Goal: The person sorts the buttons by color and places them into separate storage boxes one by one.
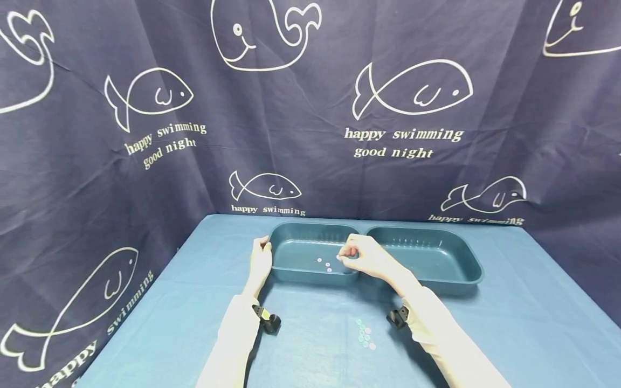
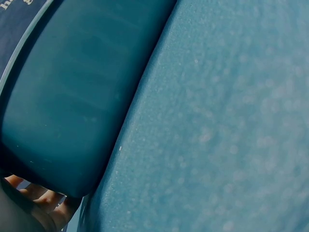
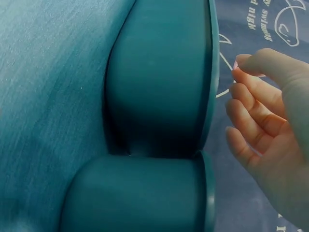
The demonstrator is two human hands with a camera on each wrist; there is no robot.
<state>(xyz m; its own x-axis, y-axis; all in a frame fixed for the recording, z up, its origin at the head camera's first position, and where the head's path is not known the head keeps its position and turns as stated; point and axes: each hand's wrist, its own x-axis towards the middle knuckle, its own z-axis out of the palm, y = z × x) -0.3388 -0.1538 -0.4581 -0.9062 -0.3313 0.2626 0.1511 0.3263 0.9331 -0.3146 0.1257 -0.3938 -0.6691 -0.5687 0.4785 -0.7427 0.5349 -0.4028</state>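
Observation:
My right hand (image 1: 365,257) hovers over the right end of the left green tray (image 1: 298,277). Between thumb and forefinger it pinches a small pale pink piece (image 3: 235,65), mostly covered by the fingertips; its other fingers bend loosely. Three tiny pale rings (image 1: 328,264) lie on that tray's floor, left of this hand. At the tray's left end, my left hand (image 1: 261,261) rests against the outer wall. In the left wrist view, its fingers (image 2: 48,199) show beside the tray's end, partly hidden by it.
A second green tray (image 1: 436,258) stands against the right end of the first. Several small teal and pink rings (image 1: 364,337) lie on the blue tablecloth (image 1: 310,355) between my forearms. A dark printed curtain (image 1: 310,118) hangs behind the table.

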